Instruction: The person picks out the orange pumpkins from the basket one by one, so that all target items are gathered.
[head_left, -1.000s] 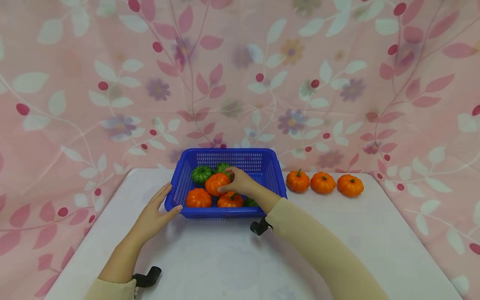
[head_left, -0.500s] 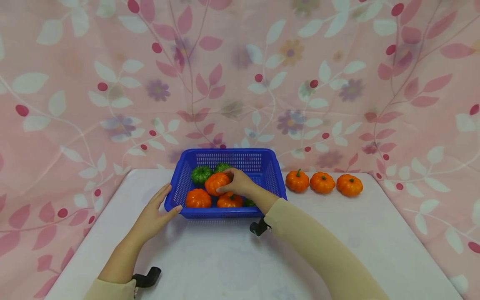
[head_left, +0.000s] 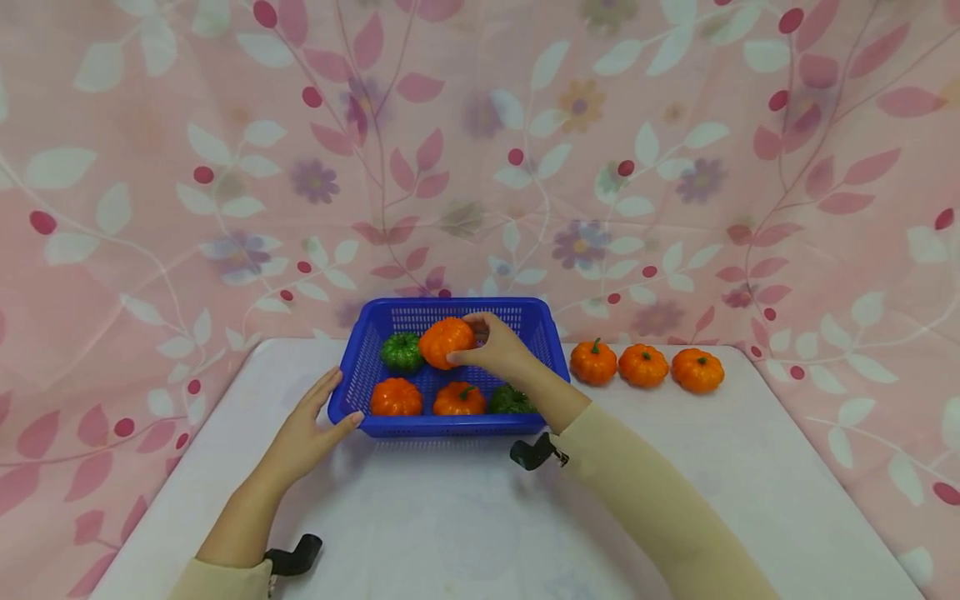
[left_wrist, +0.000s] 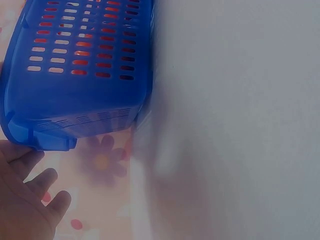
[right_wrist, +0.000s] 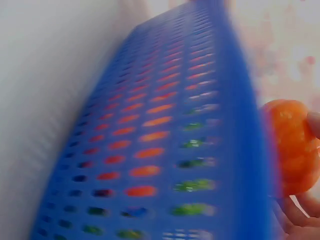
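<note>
My right hand [head_left: 497,346] pinches an orange pumpkin [head_left: 447,342] between thumb and fingers, over the inside of a blue plastic basket [head_left: 457,426]. In the right wrist view this orange pumpkin [right_wrist: 291,147] shows above the basket rim, with part of the hand [right_wrist: 300,220] around it. Below it in the basket lie two more orange pumpkins, one at the front left [head_left: 397,397] and one at the front middle [head_left: 460,399]. A green pumpkin [head_left: 402,352] sits behind them, another green one [head_left: 512,400] at front right. My left hand [head_left: 311,429] touches the basket's left end with fingers extended.
Three orange pumpkins [head_left: 643,366] stand in a row on the white table [head_left: 450,517], right of the basket. A flowered pink cloth [head_left: 480,150] hangs behind the table. Each wrist carries a black camera mount [head_left: 296,556].
My right hand has raised the orange pumpkin and moved it slightly back and right. The front-right green pumpkin shows more fully, while the rear green one is now hidden. The left hand stays put.
</note>
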